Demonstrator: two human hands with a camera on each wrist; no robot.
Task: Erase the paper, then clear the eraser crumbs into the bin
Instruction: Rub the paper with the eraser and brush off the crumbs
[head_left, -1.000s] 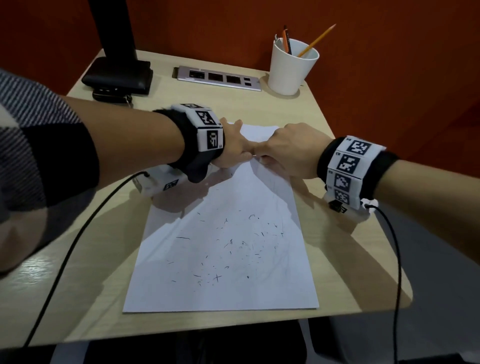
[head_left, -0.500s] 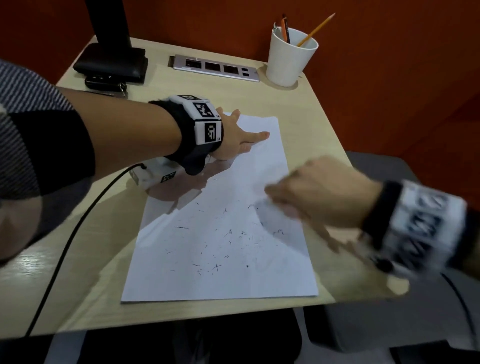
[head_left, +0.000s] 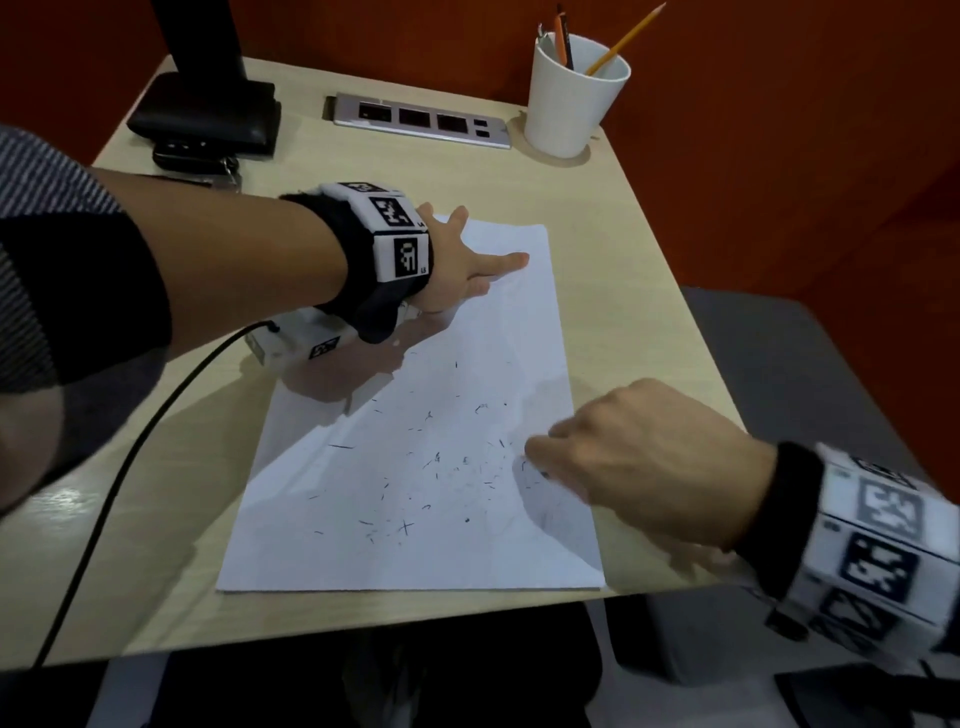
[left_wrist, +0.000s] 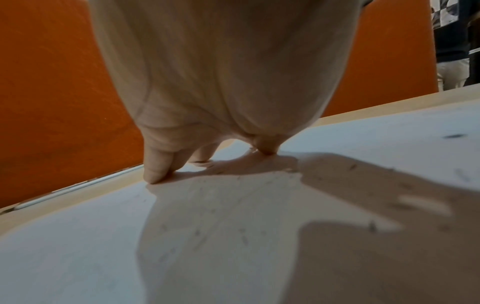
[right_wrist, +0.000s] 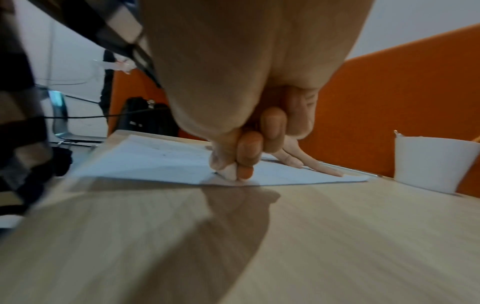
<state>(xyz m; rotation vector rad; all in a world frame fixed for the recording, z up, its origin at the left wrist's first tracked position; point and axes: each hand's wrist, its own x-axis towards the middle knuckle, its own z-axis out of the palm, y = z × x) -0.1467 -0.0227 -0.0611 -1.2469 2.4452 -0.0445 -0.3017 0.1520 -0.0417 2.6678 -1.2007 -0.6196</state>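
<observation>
A white sheet of paper (head_left: 415, 415) lies lengthwise on the wooden table, strewn with dark eraser crumbs (head_left: 441, 467) across its near half. My left hand (head_left: 467, 265) lies flat with straight fingers pressing the paper's far left corner; the left wrist view shows its fingertips (left_wrist: 155, 174) on the sheet. My right hand (head_left: 623, 457) is over the paper's right edge, fingers curled. In the right wrist view it pinches a small white eraser (right_wrist: 230, 171) whose tip touches the paper (right_wrist: 155, 160).
A white cup (head_left: 571, 93) with pencils stands at the far right corner, beside a grey socket strip (head_left: 421, 122). A black stand base (head_left: 202, 111) and keys (head_left: 197, 161) sit far left. A cable (head_left: 130, 467) runs from my left wrist. No bin is in view.
My right hand has left my left hand at the paper's top and moved toward me to the right edge over the crumbs. My left hand has flattened on the far corner.
</observation>
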